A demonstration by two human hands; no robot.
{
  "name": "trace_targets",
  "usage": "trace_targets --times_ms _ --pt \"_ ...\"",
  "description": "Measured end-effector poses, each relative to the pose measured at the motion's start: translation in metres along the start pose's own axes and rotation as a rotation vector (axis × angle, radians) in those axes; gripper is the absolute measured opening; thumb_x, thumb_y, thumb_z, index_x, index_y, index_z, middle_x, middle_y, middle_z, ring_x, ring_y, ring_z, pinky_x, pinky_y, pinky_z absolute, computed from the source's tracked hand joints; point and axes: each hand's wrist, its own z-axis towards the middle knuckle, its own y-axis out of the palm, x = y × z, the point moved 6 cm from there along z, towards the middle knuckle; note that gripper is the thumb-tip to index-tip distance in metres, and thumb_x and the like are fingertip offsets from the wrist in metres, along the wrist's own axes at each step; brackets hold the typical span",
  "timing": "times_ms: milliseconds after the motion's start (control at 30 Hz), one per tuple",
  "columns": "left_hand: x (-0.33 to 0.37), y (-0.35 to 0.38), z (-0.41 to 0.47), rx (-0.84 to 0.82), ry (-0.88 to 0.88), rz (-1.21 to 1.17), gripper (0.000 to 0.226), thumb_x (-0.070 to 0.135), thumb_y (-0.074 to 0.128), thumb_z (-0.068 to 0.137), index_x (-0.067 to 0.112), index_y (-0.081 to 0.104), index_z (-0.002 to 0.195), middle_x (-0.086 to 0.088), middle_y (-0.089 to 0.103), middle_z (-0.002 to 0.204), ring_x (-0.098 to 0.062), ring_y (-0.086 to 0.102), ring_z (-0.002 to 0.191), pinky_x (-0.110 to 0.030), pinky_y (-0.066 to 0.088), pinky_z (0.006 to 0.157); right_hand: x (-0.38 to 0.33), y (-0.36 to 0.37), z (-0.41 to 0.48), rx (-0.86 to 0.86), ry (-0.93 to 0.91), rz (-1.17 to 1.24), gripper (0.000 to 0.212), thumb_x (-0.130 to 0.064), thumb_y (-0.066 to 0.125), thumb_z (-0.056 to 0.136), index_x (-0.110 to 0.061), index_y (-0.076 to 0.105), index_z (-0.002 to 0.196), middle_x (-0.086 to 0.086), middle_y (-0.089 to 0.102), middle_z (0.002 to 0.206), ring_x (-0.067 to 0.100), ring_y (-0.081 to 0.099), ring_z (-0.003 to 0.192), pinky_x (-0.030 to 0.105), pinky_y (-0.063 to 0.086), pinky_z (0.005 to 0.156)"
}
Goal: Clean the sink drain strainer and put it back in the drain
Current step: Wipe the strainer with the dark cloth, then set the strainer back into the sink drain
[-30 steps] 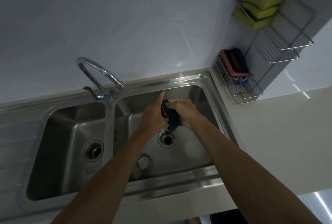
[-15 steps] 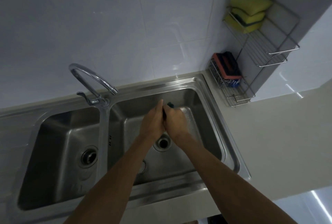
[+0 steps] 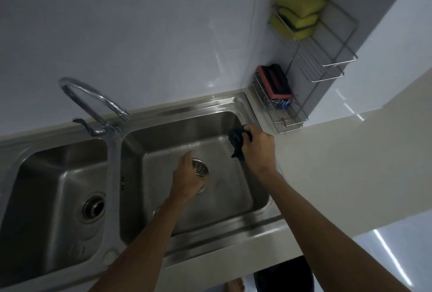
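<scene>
Holding the round strainer (image 3: 200,167) mid-frame, the left hand (image 3: 187,180) pinches it just above the drain (mostly hidden). The right hand (image 3: 258,149) squeezes a dark cloth (image 3: 236,140). Next job: lower it straight in.

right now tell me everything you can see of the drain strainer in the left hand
The drain strainer is a small round piece of shiny metal, steel by the look, with a flat face dotted with tiny holes and a plain raised rim. The left hand grips it from the left, fingers covering its near edge, so its underside is hidden. It is held tilted above the right basin, just over the open drain. Nothing but the hand touches it.
</scene>
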Motion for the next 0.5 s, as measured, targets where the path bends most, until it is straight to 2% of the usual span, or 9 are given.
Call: trace_targets --times_ms 100,333,400,500 --pt "0.027 0.022 -0.003 0.0 0.066 0.04 0.097 0.039 0.09 0.071 0.026 0.039 0.153 -0.003 0.049 0.151 -0.026 0.052 0.134 -0.05 0.04 0.115 0.017 -0.03 -0.005 0.04 0.004 -0.009 0.015 -0.007 0.058 0.097 -0.008 0.068 0.108 0.012 0.074 0.096 0.029 0.068 0.081 0.027 0.05 0.07" --pt "0.092 0.072 -0.006 -0.039 0.232 0.052 0.088 0.037 0.09 0.072 0.022 0.045 0.147 -0.006 0.055 0.144 -0.03 0.055 0.129 -0.048 0.044 0.11 0.063 -0.094 -0.011 0.112 0.063 -0.098 0.018 -0.011 0.053 0.1 -0.009 0.068 0.112 0.012 0.073 0.101 0.029 0.067 0.083 0.034 0.055 0.074" --pt "0.1 0.087 -0.009 -0.071 0.253 0.067 0.086 0.036 0.09 0.073 0.021 0.046 0.145 -0.007 0.056 0.142 -0.03 0.056 0.127 -0.051 0.046 0.107 0.079 -0.112 -0.012 0.129 0.09 -0.147 0.02 -0.012 0.052 0.1 -0.009 0.067 0.114 0.012 0.073 0.102 0.028 0.067 0.082 0.031 0.053 0.071" --pt "0.1 0.1 -0.012 -0.099 0.235 0.092 0.085 0.035 0.09 0.073 0.021 0.047 0.145 -0.009 0.055 0.141 -0.031 0.056 0.127 -0.052 0.046 0.107 0.102 -0.124 -0.015 0.137 0.11 -0.227 0.022 -0.011 0.05 0.099 -0.008 0.063 0.116 0.013 0.07 0.103 0.031 0.064 0.083 0.034 0.05 0.068"
